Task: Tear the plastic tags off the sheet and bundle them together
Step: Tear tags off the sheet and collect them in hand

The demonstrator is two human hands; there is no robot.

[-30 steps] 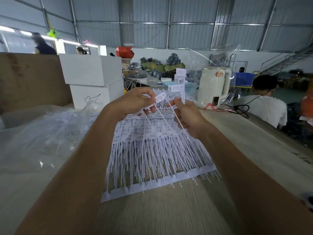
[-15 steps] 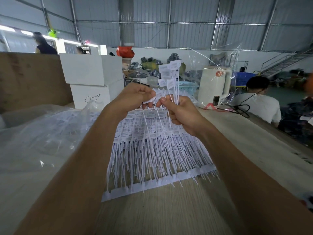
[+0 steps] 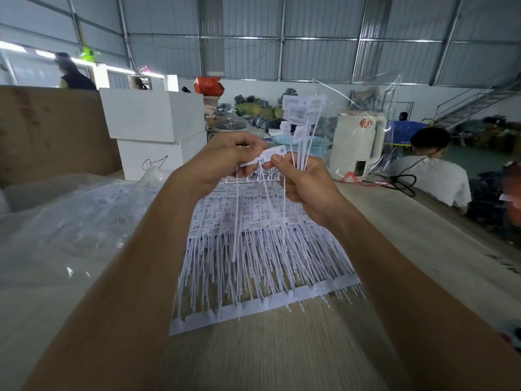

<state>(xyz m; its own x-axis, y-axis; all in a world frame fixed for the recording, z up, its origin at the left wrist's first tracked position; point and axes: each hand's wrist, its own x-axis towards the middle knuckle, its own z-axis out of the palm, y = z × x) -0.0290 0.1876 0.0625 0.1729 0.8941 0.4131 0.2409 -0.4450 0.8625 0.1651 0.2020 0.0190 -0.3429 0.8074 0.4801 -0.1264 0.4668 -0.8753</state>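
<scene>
A white sheet of plastic tags lies on the wooden table, its thin tails pointing toward me. My right hand grips a bundle of torn-off tags that stands upright, label ends on top. My left hand pinches a single tag by its label, held level between both hands, its tail hanging down over the sheet. My right thumb touches that same label.
A pile of clear plastic bags fills the table's left side. Two stacked white boxes stand behind it, beside a brown board. A seated person in a white shirt is at the right. A white appliance stands beyond the hands.
Both hands have come closer together, and the bundle in my right hand has swung upright. My left hand now holds a single tag's label against my right thumb.
</scene>
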